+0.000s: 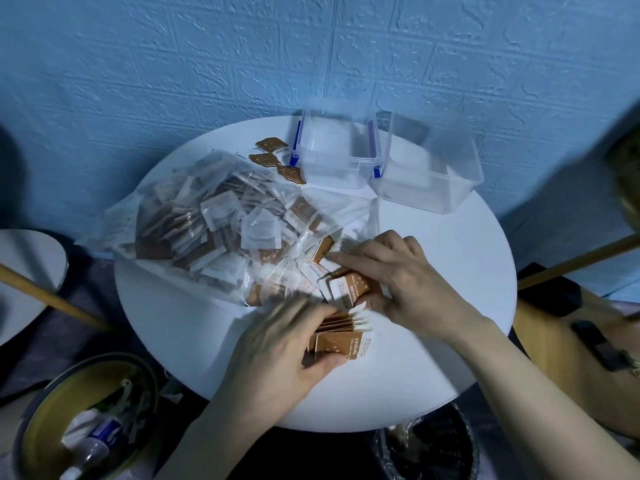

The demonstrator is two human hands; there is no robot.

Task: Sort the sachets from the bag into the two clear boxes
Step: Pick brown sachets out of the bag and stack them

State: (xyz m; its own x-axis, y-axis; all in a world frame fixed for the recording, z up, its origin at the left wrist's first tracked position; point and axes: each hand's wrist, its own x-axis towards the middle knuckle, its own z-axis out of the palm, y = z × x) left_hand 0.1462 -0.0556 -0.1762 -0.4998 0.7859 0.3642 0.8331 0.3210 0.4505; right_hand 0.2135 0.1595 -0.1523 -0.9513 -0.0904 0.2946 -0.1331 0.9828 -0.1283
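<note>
The left hand (287,344) grips a fanned stack of brown sachets (341,337) just in front of the bag (207,223), the right hand (398,275) pinches one sachet (349,289) at its mouth; they look light, thin and slippery, best held by edges.

brown sachets (346,292) w/ small print, too blurred to read

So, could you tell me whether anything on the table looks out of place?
Three brown sachets lie loose on the table left of the clear boxes, in neither box nor the bag. Both boxes look empty so far.
</note>
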